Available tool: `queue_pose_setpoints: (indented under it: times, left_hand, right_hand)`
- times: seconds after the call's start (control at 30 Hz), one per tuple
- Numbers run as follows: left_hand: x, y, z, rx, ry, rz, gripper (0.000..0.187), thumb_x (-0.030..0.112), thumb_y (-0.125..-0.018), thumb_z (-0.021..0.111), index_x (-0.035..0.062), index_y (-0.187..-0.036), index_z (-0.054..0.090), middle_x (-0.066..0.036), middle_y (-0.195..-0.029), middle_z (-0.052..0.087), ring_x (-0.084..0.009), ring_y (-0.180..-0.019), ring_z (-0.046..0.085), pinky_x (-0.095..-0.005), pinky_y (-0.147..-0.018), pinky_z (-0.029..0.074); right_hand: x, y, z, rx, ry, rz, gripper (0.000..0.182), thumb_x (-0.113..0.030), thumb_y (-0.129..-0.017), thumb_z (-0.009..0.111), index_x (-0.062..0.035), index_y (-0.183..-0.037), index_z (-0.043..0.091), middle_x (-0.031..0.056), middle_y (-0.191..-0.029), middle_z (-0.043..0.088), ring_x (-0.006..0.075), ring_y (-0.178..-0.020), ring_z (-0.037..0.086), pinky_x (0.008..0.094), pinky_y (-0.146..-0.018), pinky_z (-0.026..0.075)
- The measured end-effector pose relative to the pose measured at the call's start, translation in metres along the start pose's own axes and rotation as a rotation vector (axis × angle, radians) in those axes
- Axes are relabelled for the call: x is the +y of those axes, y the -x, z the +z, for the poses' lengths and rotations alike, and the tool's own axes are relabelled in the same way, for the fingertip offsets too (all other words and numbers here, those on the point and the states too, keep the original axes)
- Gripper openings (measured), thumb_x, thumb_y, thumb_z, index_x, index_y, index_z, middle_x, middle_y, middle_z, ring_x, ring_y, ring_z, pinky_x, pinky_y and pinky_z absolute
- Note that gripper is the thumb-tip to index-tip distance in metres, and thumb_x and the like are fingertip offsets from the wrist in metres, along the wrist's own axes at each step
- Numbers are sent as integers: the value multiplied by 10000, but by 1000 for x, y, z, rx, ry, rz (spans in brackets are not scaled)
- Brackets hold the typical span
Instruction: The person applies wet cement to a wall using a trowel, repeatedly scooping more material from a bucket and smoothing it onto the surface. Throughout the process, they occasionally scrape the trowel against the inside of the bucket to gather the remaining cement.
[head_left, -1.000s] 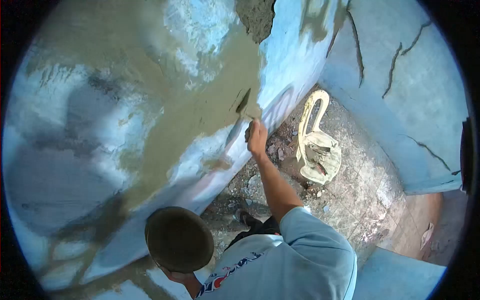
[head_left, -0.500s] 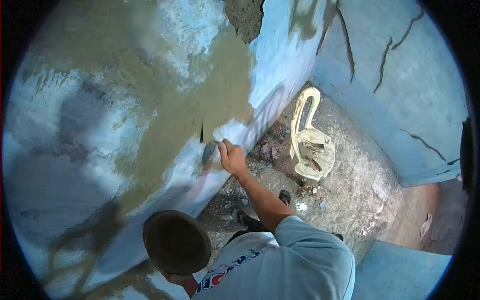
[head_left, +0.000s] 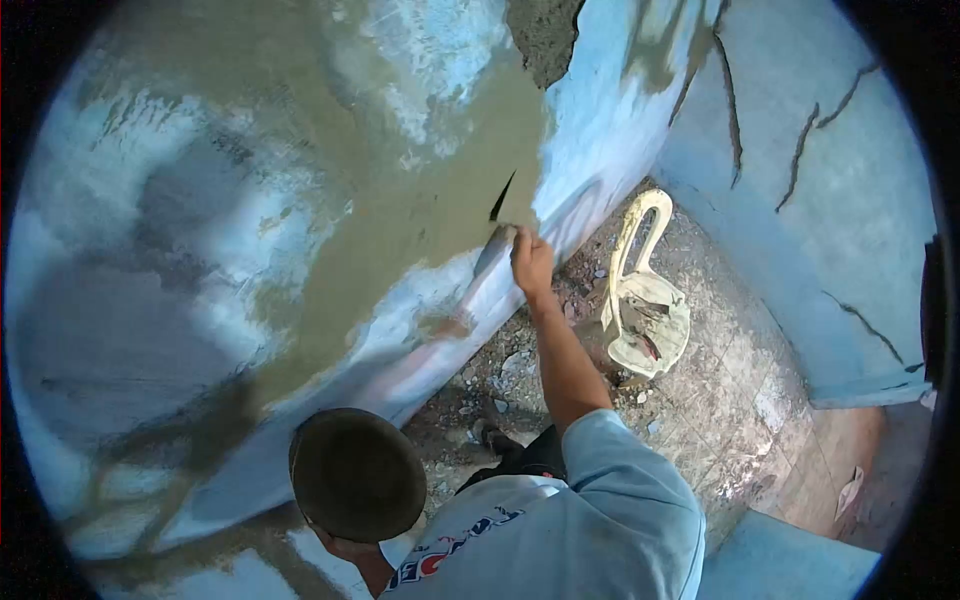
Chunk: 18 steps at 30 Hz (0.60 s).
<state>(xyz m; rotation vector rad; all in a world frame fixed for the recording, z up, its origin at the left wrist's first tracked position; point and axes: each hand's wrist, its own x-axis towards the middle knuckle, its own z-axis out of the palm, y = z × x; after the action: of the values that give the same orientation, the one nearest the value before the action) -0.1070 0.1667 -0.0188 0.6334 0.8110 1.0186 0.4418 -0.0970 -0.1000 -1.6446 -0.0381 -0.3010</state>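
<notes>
My right hand (head_left: 532, 262) is closed around the handle of a trowel (head_left: 503, 198), whose dark blade shows as a thin wedge against the wall (head_left: 590, 130). The blade lies over a band of wet grey-brown plaster (head_left: 420, 220), near its border with the pale blue paint. Low in the view, my left hand (head_left: 345, 548) grips a round, dark bowl (head_left: 357, 475) from beneath. Most of those fingers are hidden by the bowl. A brownish layer covers the bowl's inside.
A cream plastic chair (head_left: 650, 315) with debris on its seat stands by the wall. Rubble (head_left: 515, 375) is scattered over the dirty floor (head_left: 710, 400). The blue wall opposite (head_left: 800, 250) has long cracks, and a rough patch (head_left: 543, 40) of bare wall shows at the top.
My right hand and the trowel have moved up and to the right along the plaster. The bowl in my left hand stays nearly in place, while the whole view has shifted slightly.
</notes>
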Motion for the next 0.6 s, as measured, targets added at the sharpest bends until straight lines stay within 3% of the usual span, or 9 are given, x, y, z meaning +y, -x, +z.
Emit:
queue_pose_setpoints:
  times: [0.07, 0.13, 0.2, 0.3, 0.4, 0.47, 0.5, 0.6]
  left_hand:
    - [-3, 0, -4, -32, 17, -21, 595, 452, -1094, 484, 68, -1549, 499, -175, -1593, 496, -388, -1436, 487, -556, -1207, 405]
    - [-6, -2, -6, -57, 31, -37, 598, 456, -1093, 485, 70, -1550, 497, -174, -1595, 494, -389, -1438, 485, -557, -1208, 404]
    - [-5, 0, -9, -69, 35, -51, 601, 459, -1093, 486, 71, -1552, 496, -174, -1598, 492, -390, -1440, 483, -557, -1208, 403]
    - [-6, 0, -10, -92, 37, -63, 605, 465, -1092, 487, 74, -1554, 494, -173, -1601, 489, -390, -1443, 480, -558, -1210, 401]
    - [-10, 0, -12, -122, 60, -68, 610, 470, -1091, 488, 77, -1556, 492, -172, -1604, 486, -391, -1446, 478, -559, -1211, 400]
    - [-14, 2, -14, -130, 70, -79, 612, 474, -1090, 488, 78, -1557, 490, -171, -1606, 483, -392, -1448, 476, -559, -1212, 399]
    - [-14, 2, -15, -132, 74, -83, 614, 476, -1090, 489, 79, -1558, 490, -170, -1608, 482, -392, -1449, 475, -560, -1212, 398]
    - [-16, 6, -20, -137, 91, -86, 618, 481, -1089, 490, 82, -1560, 488, -169, -1611, 479, -393, -1452, 472, -560, -1214, 396]
  right_hand:
    - [3, 35, 13, -35, 184, -99, 425, -379, -1082, 494, -20, -962, 689, 227, -702, 668, 445, -676, 675, 484, -650, 519]
    - [6, 71, 27, -98, 227, -91, 375, -361, -1064, 517, -45, -969, 695, 273, -764, 675, 534, -744, 647, 533, -662, 516]
    - [-16, 104, 28, -145, 204, -153, 388, -293, -1083, 520, -17, -821, 600, 265, -645, 559, 490, -615, 543, 484, -581, 455]
    - [-9, 131, 20, -298, 294, -260, 392, -272, -1086, 513, -8, -806, 587, 217, -615, 533, 390, -561, 566, 464, -577, 455]
    - [-15, 122, 9, -197, 65, -66, 361, -301, -1068, 540, -21, -862, 637, 251, -682, 623, 456, -665, 637, 494, -636, 484]
    - [-11, 79, 7, -93, -167, 101, 476, -320, -1107, 471, 17, -792, 590, 148, -610, 538, 236, -604, 517, 423, -615, 452]
    - [0, 48, 5, -2, -144, -53, 549, -369, -1148, 439, -91, -679, 498, 9, -561, 475, 102, -483, 444, 300, -456, 365]
    - [-63, -17, -16, 90, -268, 138, 596, -475, -1144, 385, -112, -680, 474, -4, -542, 465, 127, -429, 432, 312, -417, 351]
